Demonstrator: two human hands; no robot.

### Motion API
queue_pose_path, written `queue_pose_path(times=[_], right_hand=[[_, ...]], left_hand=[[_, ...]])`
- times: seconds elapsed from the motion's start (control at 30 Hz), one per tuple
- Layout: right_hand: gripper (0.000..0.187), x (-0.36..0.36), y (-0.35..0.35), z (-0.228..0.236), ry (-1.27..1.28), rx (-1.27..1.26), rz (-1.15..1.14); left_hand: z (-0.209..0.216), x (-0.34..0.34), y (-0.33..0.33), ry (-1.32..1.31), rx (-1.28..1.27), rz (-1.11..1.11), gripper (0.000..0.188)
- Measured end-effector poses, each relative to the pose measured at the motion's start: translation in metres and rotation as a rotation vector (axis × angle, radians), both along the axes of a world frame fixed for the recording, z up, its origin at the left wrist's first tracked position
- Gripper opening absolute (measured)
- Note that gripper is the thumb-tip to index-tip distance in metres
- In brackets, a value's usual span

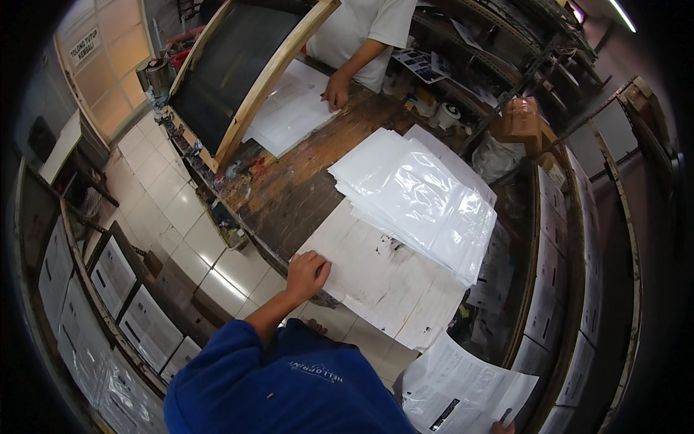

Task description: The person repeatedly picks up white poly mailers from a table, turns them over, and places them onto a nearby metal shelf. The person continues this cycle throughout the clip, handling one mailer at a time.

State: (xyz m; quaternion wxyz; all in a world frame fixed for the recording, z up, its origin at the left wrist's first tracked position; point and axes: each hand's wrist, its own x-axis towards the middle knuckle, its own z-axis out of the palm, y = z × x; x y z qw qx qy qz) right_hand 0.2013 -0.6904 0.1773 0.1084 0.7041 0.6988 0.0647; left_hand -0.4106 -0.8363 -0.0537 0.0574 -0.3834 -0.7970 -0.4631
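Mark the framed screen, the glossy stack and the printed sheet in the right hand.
Framed screen (237, 69), head view: middle of its dark panel.
Glossy stack (421, 202), head view: middle of its top.
Printed sheet (464, 383), head view: middle of its face.

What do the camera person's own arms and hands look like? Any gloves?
The left arm has a short, plain blue sleeve, part of a blue shirt with pale print. The left hand wears no glove. Only a bit of the right hand shows; no glove there either, and I can't see its sleeve.

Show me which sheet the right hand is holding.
The curved sheet with a black block, at lower right: its edge is in the right hand; the glossy pile lies unheld.
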Motion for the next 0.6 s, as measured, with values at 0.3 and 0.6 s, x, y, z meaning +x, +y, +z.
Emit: queue_pose_path(times=[0.3, 0.6], right_hand=[[0.056, 0.05, -0.014, -0.012, 0.164, 0.006, -0.055], [0.05, 0.034, -0.024, 0.005, 0.091, -0.018, 0.051]], left_hand=[[-0.002, 0.0, 0.001, -0.005, -0.025, 0.019, 0.01], [0.009, -0.001, 0.005, -0.25, -0.035, 0.027, 0.009]])
